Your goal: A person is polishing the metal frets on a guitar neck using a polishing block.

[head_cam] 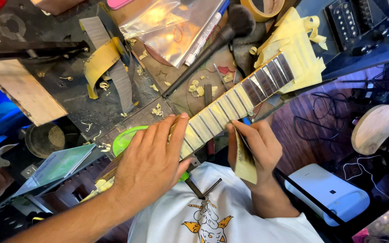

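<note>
Your left hand (151, 157) flat, fingers spread, pinning neck (230, 105) running toward 1 o'clock. Right hand (257, 146) pinches sandpaper (245, 164), limp, thin. Neck rigid, likely light; taped frets probably slick, so grip edges.

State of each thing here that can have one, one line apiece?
Guitar neck: lying on the bench, frets partly masked with tape.
Left hand: flat on the neck.
Right hand: holding a sandpaper strip.
Plastic bag: lying flat.
Tape roll: lying flat.
</note>
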